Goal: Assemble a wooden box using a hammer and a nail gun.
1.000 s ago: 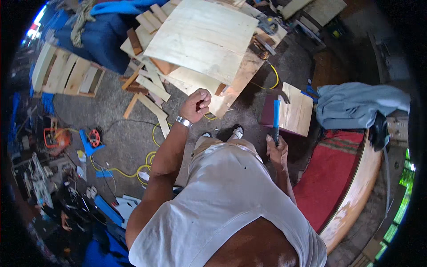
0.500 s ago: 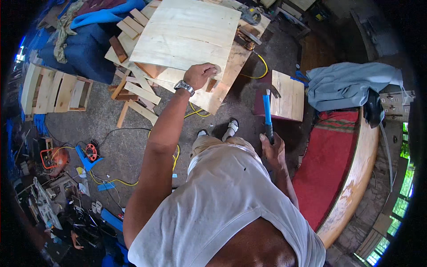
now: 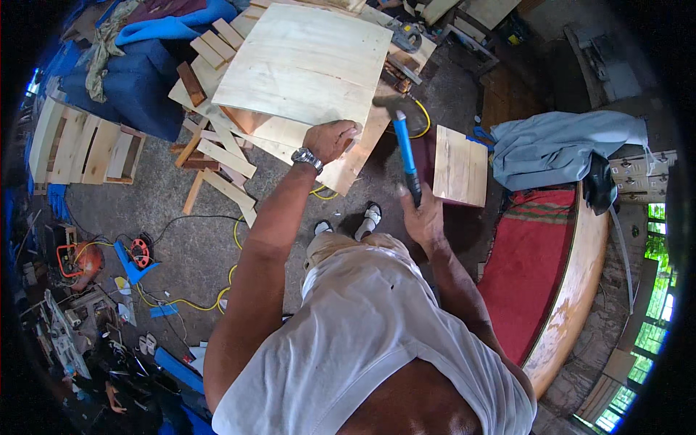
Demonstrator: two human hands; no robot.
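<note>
A wooden box (image 3: 308, 61) with a pale plank top stands on a larger board (image 3: 377, 130) in front of me. At its near right corner is my left hand (image 3: 332, 141), touching the wood, its fingers curled together; whatever they pinch is hidden. A metal watch (image 3: 307, 159) circles that wrist. My right hand (image 3: 423, 217) is closed round the dark grip of a hammer (image 3: 407, 148) with a blue shaft. The hammer points away from me, and its head is blurred, just right of the box corner.
Wood offcuts (image 3: 221, 163) lie left of the board. A slatted wooden piece (image 3: 87, 148) stands far left. Another plank-topped box (image 3: 461, 167) is at right, beside a red-covered bench (image 3: 533, 268) and grey cloth (image 3: 565, 145). A yellow cord (image 3: 181, 301) crosses the floor; a circular saw (image 3: 407, 38) sits farther back.
My right hand has moved left and up, swinging the hammer toward the box corner. The left hand stays at the corner, its fingers slightly shifted. The view has moved a little.
</note>
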